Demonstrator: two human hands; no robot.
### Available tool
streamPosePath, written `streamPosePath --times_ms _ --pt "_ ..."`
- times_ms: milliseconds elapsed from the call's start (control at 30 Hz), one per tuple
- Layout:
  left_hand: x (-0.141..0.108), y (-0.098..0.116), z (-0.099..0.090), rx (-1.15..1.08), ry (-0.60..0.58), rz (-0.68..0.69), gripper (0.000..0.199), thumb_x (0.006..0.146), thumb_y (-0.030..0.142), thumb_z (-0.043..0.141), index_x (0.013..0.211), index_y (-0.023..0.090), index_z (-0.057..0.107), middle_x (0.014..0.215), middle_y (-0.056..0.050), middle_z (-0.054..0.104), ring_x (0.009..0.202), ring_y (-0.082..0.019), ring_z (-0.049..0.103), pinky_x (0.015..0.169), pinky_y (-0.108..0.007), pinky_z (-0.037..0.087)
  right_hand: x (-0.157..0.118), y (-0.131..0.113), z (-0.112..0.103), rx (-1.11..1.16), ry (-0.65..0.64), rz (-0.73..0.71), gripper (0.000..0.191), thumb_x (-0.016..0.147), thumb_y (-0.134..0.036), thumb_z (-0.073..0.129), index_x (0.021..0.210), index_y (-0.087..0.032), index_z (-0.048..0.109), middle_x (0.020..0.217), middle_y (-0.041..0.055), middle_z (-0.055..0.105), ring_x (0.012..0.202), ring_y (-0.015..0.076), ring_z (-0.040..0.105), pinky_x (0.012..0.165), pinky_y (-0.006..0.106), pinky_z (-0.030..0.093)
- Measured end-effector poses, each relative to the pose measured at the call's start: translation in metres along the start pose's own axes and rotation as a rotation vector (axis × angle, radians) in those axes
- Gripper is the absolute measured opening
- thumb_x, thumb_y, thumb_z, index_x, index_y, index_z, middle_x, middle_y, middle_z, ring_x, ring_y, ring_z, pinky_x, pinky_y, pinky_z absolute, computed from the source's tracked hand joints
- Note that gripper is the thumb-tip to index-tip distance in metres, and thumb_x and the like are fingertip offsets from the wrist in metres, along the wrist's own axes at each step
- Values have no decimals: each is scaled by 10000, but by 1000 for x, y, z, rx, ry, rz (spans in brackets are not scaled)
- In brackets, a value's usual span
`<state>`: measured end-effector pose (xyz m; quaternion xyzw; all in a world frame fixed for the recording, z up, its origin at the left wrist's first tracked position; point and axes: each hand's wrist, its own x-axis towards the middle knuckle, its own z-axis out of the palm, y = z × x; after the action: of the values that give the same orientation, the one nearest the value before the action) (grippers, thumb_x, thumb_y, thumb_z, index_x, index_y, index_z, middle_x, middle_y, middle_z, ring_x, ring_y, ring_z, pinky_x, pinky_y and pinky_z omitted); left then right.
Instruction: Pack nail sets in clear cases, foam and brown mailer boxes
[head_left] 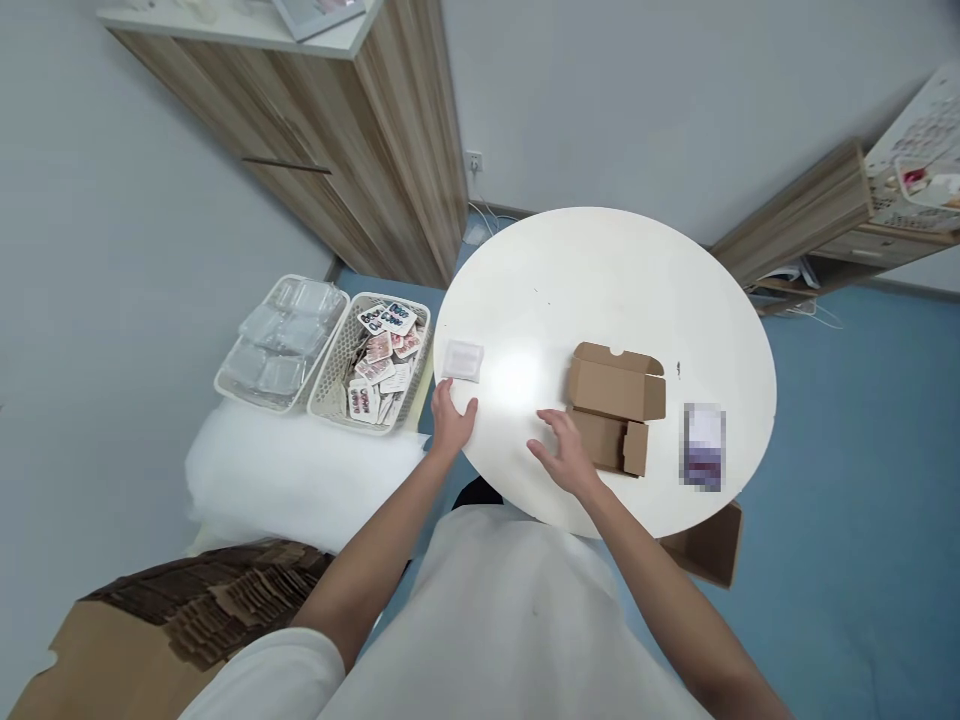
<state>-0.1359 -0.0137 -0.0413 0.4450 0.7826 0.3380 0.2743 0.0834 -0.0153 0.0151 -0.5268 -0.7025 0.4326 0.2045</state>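
Note:
My left hand [453, 420] is at the left edge of the round white table [600, 260], fingers apart and holding nothing. Just beyond its fingertips lies a small clear plastic packet [463, 361]. My right hand [564, 452] hovers over the table with thumb and fingers spread, nothing between them. Right beside it an unfolded brown cardboard box [611, 388] lies with its lid open, and the hand partly covers its left edge. A pixelated white and purple item [703, 447] rests farther right on the table.
Left of the table stand a white basket of printed cards [379, 365] and another holding clear plastic packs [281, 340]. White wrap [300, 465] and stacked folded cardboard [217, 600] are nearer me. An open brown box [709, 545] stands below the table's right edge.

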Motion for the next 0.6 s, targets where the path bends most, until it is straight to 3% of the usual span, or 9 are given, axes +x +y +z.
streamPosePath --times_ms 167,233,333,467,600 --pt "58 -13 -20 -11 -74 -48 568 758 306 520 1275 173 325 1327 -130 328 1266 -256 254 1045 -412 211 71 -30 55 305 -121 251 543 718 -500 531 1197 -261 440 1280 67 408 1147 224 404 913 374 378" --pt "70 -16 -19 -39 -143 -59 560 775 292 494 1291 173 314 1329 -127 336 1255 -248 284 1031 -400 246 96 -34 68 458 -113 373 553 726 -509 515 1216 -269 425 1304 55 399 1194 226 360 933 375 356" --pt "78 -17 -14 -51 -216 -74 565 777 268 487 1302 157 313 1316 -134 358 1239 -254 315 1012 -395 278 121 -38 80 639 -83 443 552 723 -491 525 1221 -278 422 1301 38 416 1202 216 358 938 368 348" --pt "74 -18 -9 -80 -238 -85 526 760 246 506 1263 149 383 1268 -136 415 1160 -250 414 972 -385 329 127 -38 91 748 -71 476 550 704 -423 564 1217 -281 420 1265 37 457 1132 194 433 891 342 389" --pt "56 -20 -6 -244 -270 -159 443 760 262 508 1187 153 457 1153 -121 509 923 -189 560 840 -345 435 107 -27 92 692 7 482 533 679 -356 590 1180 -229 458 1129 66 551 1002 178 516 854 333 420"
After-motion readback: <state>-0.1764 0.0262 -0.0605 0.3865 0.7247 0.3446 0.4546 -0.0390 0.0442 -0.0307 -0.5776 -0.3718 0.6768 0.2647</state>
